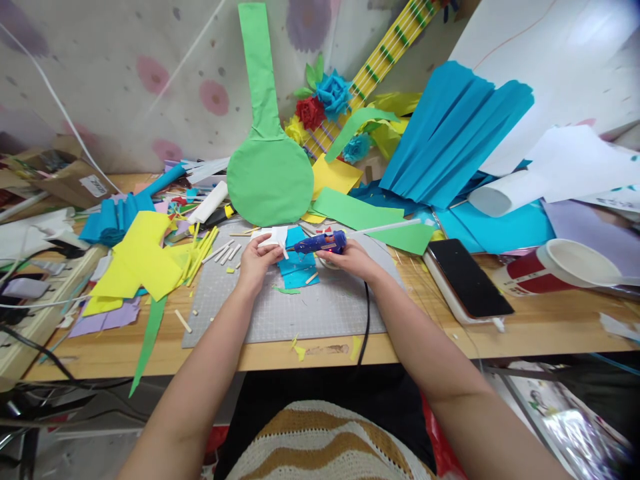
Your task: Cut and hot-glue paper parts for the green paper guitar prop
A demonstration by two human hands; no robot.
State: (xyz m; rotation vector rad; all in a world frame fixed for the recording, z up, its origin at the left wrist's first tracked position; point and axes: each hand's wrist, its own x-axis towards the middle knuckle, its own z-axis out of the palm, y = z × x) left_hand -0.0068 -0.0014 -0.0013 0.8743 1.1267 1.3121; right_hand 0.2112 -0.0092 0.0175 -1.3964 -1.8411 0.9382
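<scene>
My right hand is wrapped round a blue hot glue gun, whose nozzle points left. A long translucent glue stick sticks out of the gun's back. Between the fingers of my left hand is a small white piece of paper, right at the nozzle tip. Below lie blue crepe paper pieces on the grey cutting mat. Short white sticks are scattered left of my left hand. Behind stands a green paper-covered banjo-like shape, round with a long neck.
Yellow paper and rolled blue crepe paper are heaped at left, near a power strip. A phone and a paper cup stand at right. Pleated blue paper leans behind. The gun's black cord hangs over the table edge.
</scene>
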